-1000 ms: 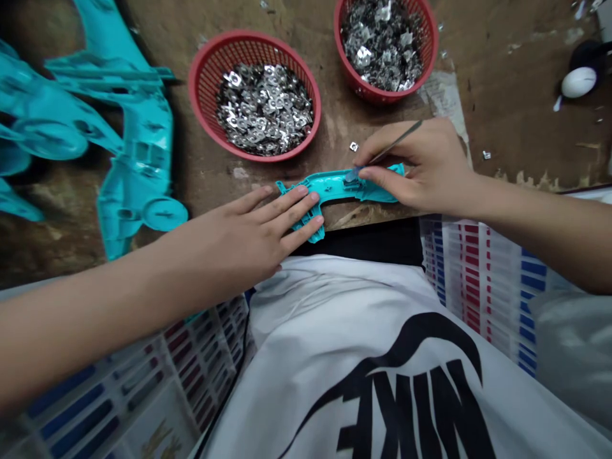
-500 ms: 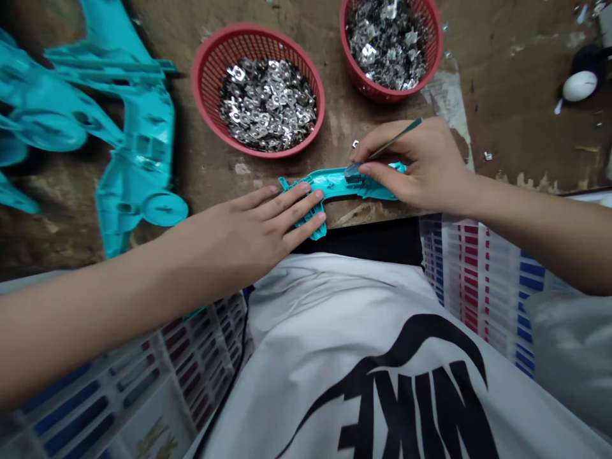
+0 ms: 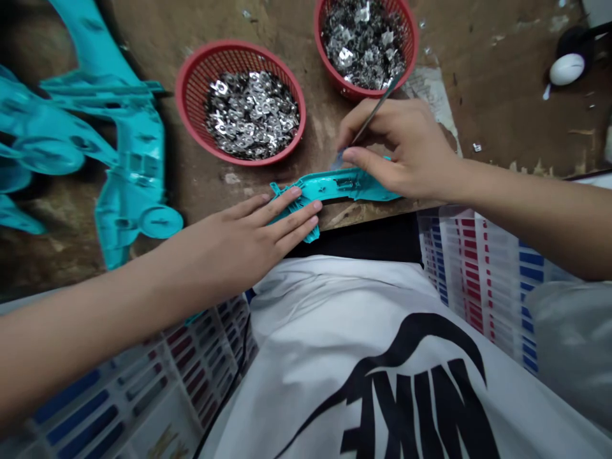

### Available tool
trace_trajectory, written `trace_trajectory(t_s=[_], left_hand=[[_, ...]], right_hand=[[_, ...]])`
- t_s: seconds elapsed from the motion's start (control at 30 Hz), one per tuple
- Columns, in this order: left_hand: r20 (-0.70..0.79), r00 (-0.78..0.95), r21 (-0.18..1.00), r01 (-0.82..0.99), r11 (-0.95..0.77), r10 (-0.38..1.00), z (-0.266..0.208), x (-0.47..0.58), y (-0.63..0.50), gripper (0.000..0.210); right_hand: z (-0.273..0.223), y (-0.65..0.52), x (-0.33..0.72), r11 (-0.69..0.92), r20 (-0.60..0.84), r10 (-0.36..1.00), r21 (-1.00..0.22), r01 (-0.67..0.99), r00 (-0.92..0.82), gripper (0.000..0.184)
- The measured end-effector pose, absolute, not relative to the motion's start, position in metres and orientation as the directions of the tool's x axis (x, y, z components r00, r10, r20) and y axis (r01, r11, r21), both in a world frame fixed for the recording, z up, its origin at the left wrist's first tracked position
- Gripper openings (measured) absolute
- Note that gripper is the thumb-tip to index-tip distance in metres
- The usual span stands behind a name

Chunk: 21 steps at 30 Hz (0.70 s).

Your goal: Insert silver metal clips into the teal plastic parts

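Note:
A turquoise plastic part [image 3: 329, 186] lies along the front edge of the wooden table. Flat on its left end rests my left hand [image 3: 268, 226], fingers stretched out and a little spread, pressing on it. My right hand [image 3: 401, 150] pinches a slim metal tool [image 3: 370, 120] between thumb and fingers, its back end pointing up and right. The tool's bluish, blurred tip is just beyond the part's far edge; whether it touches anything I cannot tell. Small metal pieces sit in a recess midway along the part. My right hand covers some of its right end.
Two red baskets, one at centre [image 3: 182, 95] and one at top right [image 3: 319, 38], hold many small metal clips. More turquoise parts [image 3: 141, 153] are piled at left. A white rounded object [image 3: 567, 69] lies far right. Plastic crates [image 3: 471, 274] stand below the table edge.
My right hand has lifted the tool's tip away from the recess, up and left past the part's far edge, uncovering the recess. My left hand stays flat on the part. The view has shifted slightly.

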<state>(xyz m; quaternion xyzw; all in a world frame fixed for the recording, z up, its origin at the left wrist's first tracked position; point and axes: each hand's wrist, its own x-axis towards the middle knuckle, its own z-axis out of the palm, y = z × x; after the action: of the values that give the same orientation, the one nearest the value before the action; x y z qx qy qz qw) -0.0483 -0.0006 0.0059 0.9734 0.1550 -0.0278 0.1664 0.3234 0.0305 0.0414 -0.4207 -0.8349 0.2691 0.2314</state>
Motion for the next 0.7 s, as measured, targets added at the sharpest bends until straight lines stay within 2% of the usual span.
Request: trace_trajectory(t_s=[0.1, 0.23, 0.43, 0.53, 0.7], left_hand=[[-0.17, 0.942, 0.32, 0.331, -0.888, 0.29, 0.01, -0.046, -0.001, 0.086], [-0.235, 0.939, 0.324, 0.319, -0.891, 0.251, 0.011, -0.046, 0.006, 0.089], [-0.208, 0.946, 0.346, 0.308, -0.886, 0.248, 0.008, -0.047, 0.004, 0.088], [-0.164, 0.941, 0.341, 0.336, -0.878, 0.296, 0.009, -0.047, 0.001, 0.086], [-0.152, 0.948, 0.348, 0.315, -0.883, 0.279, 0.013, -0.044, -0.001, 0.085]], right_hand=[[0.038, 0.035, 0.325, 0.493, 0.117, 0.818, -0.648, 0.58, -0.564, 0.013], [0.027, 0.035, 0.327, 0.526, 0.086, 0.777, -0.632, 0.569, -0.623, 0.019], [0.032, 0.038, 0.327, 0.515, 0.118, 0.784, -0.672, 0.532, -0.61, 0.024], [0.035, 0.04, 0.326, 0.54, 0.134, 0.753, -0.685, 0.489, -0.645, 0.021], [0.027, 0.041, 0.326, 0.558, 0.132, 0.739, -0.669, 0.491, -0.661, 0.017]])
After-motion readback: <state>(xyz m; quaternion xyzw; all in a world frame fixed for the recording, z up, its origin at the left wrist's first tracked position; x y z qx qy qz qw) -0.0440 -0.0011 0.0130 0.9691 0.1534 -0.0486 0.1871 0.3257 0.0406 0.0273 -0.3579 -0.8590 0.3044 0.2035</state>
